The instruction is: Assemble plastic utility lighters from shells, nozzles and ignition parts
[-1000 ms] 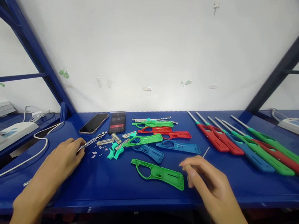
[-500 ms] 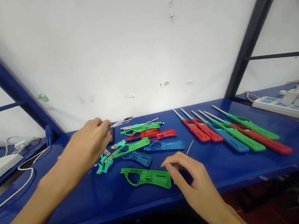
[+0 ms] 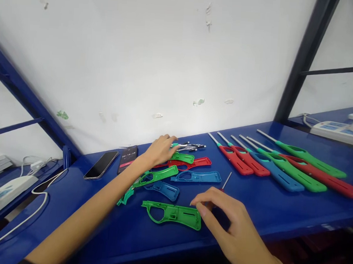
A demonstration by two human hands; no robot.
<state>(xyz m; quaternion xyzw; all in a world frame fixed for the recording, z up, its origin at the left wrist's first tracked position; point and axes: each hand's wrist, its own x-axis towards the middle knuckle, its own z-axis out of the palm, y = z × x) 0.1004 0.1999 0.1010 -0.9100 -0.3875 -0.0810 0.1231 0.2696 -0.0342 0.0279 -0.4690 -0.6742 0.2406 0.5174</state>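
Note:
My left hand (image 3: 163,147) reaches to the back of the pile, over thin metal tubes and wires (image 3: 193,147); its fingertips are partly hidden, so its grip cannot be told. Below it lie green, red (image 3: 197,162) and blue (image 3: 199,176) plastic half shells. Nearer the front edge is a green half shell (image 3: 186,215), open side up. At that shell's right end is my right hand (image 3: 210,205), thumb and index finger nearly together; whatever they may pinch is too small to make out. A screwdriver (image 3: 227,180) lies just behind this hand.
Several whole lighters, such as a red one (image 3: 234,159) and a green one (image 3: 312,158), lie in a row at the right. Two phones, one dark (image 3: 102,165) and one showing a timer (image 3: 127,157), are at the left. A white cable (image 3: 45,203) crosses the left edge.
My left hand has moved right and back to the tubes and wires, uncovering the two phones. The wires that were by its fingers now lie among the others. My right hand has stayed by the green shell.

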